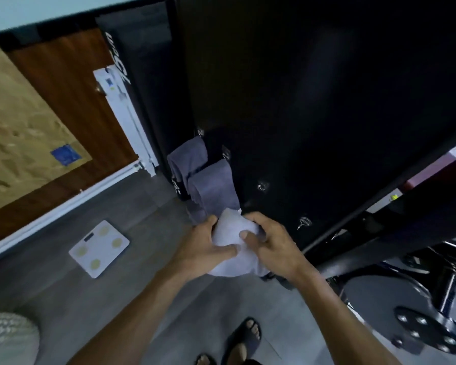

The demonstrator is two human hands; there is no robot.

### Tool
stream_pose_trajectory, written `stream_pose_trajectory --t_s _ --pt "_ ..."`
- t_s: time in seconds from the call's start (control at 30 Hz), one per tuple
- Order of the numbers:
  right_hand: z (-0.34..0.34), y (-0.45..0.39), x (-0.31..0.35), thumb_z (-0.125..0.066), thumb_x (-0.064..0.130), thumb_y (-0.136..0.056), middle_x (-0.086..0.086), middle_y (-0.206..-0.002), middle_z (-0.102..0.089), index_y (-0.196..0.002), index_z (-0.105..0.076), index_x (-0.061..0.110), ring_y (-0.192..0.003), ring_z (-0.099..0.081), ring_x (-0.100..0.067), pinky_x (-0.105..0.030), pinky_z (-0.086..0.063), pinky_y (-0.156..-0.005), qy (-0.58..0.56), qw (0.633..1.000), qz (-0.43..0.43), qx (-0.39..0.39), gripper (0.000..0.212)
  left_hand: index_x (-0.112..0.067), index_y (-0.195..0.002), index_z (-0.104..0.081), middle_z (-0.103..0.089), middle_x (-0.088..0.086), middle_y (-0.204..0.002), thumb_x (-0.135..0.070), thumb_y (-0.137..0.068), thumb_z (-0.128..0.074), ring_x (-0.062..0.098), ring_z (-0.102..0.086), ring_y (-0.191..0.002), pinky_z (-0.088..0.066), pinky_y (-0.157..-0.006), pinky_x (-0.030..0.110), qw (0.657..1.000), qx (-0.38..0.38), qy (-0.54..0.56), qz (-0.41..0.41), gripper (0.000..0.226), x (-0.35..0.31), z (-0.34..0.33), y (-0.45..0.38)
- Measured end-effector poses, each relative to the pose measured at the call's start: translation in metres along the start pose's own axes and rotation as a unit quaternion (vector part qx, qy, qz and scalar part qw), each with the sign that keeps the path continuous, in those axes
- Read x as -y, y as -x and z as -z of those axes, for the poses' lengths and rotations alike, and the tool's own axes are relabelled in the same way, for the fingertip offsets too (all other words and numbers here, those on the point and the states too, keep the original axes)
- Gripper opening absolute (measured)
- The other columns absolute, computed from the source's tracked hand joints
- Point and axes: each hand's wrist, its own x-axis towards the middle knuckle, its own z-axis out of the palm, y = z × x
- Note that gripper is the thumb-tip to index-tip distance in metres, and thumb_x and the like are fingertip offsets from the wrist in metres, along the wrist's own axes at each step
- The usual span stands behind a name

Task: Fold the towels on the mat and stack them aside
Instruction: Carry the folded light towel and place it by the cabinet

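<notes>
Both hands are holding one pale towel [232,233] at the near edge of the black mat [327,101], which is covering the table. The left hand [206,248] is gripping the towel's left side, thumb lying across the front of the cloth. The right hand [269,243] is gripping the right side, thumb pressing onto the cloth, fingers curling behind it. The towel is bunching between the two hands rather than lying flat; its long axis is running roughly from the mat edge down toward the person, the upper end peaking by the mat, the lower end hanging below the wrists over the floor [116,299].

Two more towels, grey-purple, are lying on the mat's left edge just beyond the hands. The nearer grey towel [213,188] is folded into a long strip, long axis running away from the person and slightly left; its near end is touching or nearly touching the pale towel. The farther grey towel [187,156] is lying just beside it, same direction, drooping over the mat's edge. Towel count: three, one held, two lying.

One white scale [99,248] is lying flat on the floor, well left of the hands. Two sandalled feet [237,343] are showing at the bottom edge.
</notes>
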Motion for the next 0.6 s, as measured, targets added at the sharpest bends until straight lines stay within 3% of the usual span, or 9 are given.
stream_pose_trajectory --t_s 0.1,0.17,0.27,0.33,0.43,0.5,0.6 --pt "0.011 -0.015 -0.02 -0.06 0.022 -0.092 0.013 -0.093 -0.062 -0.1 -0.06 0.036 -0.091 -0.058 -0.007 -0.028 -0.047 -0.08 0.0 1.0 -0.006 0.018 0.016 -0.033 -0.098 -0.065 -0.071 -0.014 -0.094 -0.066 -0.083 -0.059 0.006 -0.065 -0.09 -0.051 -0.073 0.025 0.996 0.074 0.052 0.008 0.036 0.002 0.008 -0.026" --pt "0.014 -0.022 -0.03 -0.061 0.018 -0.092 0.015 -0.094 -0.058 -0.097 -0.06 0.039 -0.094 -0.055 -0.004 -0.03 -0.047 -0.084 0.044 0.998 -0.013 0.043 0.021 -0.044 -0.107 -0.062 -0.065 -0.011 -0.115 -0.047 -0.099 -0.043 0.009 -0.059 -0.107 -0.047 -0.09 0.031 0.999 0.047 0.022 -0.01 0.02 0.008 0.014 -0.053" --pt "0.016 -0.036 -0.04 -0.061 0.018 -0.089 0.011 -0.097 -0.055 -0.097 -0.062 0.036 -0.095 -0.054 -0.005 -0.032 -0.047 -0.084 0.057 0.998 -0.01 0.009 0.02 -0.055 -0.114 -0.054 -0.053 -0.009 -0.136 -0.023 -0.087 -0.048 0.009 -0.048 -0.127 -0.039 -0.108 0.038 0.984 0.159 -0.011 -0.084 0.042 0.01 0.017 -0.095" --pt "0.017 -0.047 -0.045 -0.061 0.016 -0.087 0.008 -0.099 -0.055 -0.097 -0.062 0.038 -0.095 -0.056 -0.007 -0.026 -0.047 -0.084 0.027 0.998 -0.006 -0.048 0.024 -0.05 -0.101 -0.058 -0.06 -0.015 -0.12 -0.027 -0.076 -0.054 0.006 -0.054 -0.115 -0.045 -0.101 0.041 0.967 0.222 -0.068 -0.108 0.035 0.004 0.016 -0.123" --pt "0.016 -0.061 -0.044 -0.064 0.006 -0.09 0.004 -0.096 -0.061 -0.095 -0.065 0.026 -0.088 -0.06 -0.009 -0.021 -0.048 -0.077 -0.081 0.981 -0.058 -0.164 0.021 -0.034 -0.082 -0.06 -0.059 -0.02 -0.075 -0.031 -0.066 -0.059 0.005 -0.056 -0.075 -0.05 -0.073 0.037 0.955 0.256 -0.096 -0.115 0.016 -0.016 0.023 -0.165" --pt "0.011 -0.071 -0.04 -0.066 0.005 -0.089 0.003 -0.088 -0.067 -0.093 -0.066 0.02 -0.081 -0.062 -0.01 -0.022 -0.051 -0.071 -0.167 0.946 -0.106 -0.255 0.015 -0.026 -0.085 -0.064 -0.063 -0.013 -0.075 -0.028 -0.069 -0.065 0.006 -0.059 -0.075 -0.049 -0.07 0.033 0.956 0.264 -0.041 -0.121 0.016 -0.023 0.03 -0.185" --pt "-0.002 -0.084 -0.04 -0.073 0.011 -0.085 0.002 -0.083 -0.07 -0.091 -0.066 0.018 -0.078 -0.066 -0.012 -0.028 -0.055 -0.072 -0.223 0.885 -0.142 -0.382 0.011 -0.02 -0.086 -0.066 -0.067 0.001 -0.08 -0.019 -0.075 -0.072 0.014 -0.061 -0.078 -0.05 -0.072 0.029 0.957 0.248 0.142 -0.056 0.012 -0.021 0.028 -0.203"
